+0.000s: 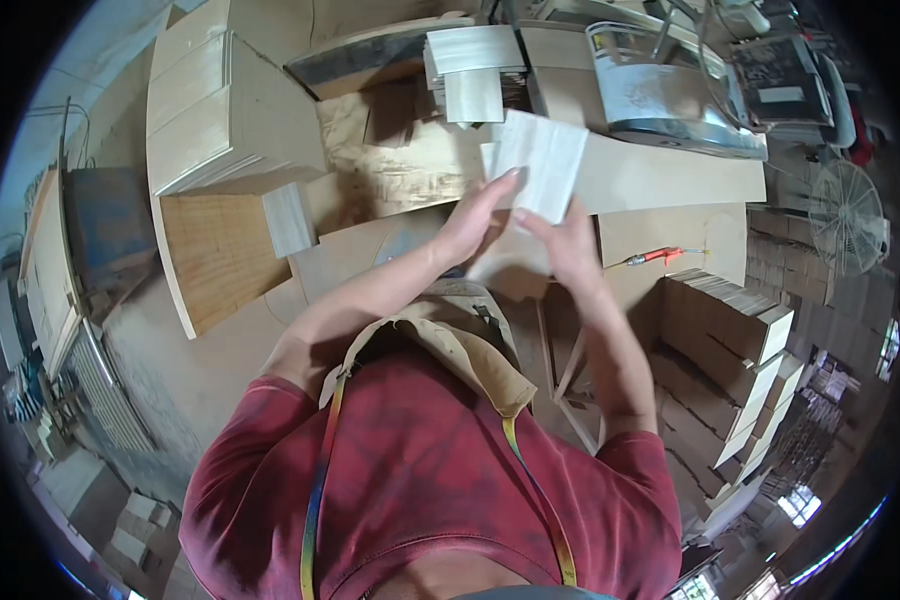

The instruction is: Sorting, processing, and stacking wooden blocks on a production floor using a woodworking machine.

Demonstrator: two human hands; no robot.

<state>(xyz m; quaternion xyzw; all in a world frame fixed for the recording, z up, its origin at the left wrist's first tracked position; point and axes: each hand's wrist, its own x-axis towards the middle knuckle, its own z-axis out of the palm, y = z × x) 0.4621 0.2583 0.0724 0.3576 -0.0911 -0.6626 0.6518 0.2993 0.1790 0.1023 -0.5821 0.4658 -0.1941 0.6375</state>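
In front of my body, both hands hold a small bundle of pale rectangular wooden boards, tilted up from the worktable. My left hand is closed at its lower left edge, with the thumb against the side. My right hand grips the lower right corner, its thumb lying on the top face. The fingers under the boards are hidden. Beyond the bundle, a pile of similar pale boards sits at the far side of the table, some laid crosswise.
A dusty wooden worktable spans the front. Large stacked panels stand at left, near a small board. A shiny metal machine is at back right. A red tool lies at right, above board stacks; a fan stands beyond.
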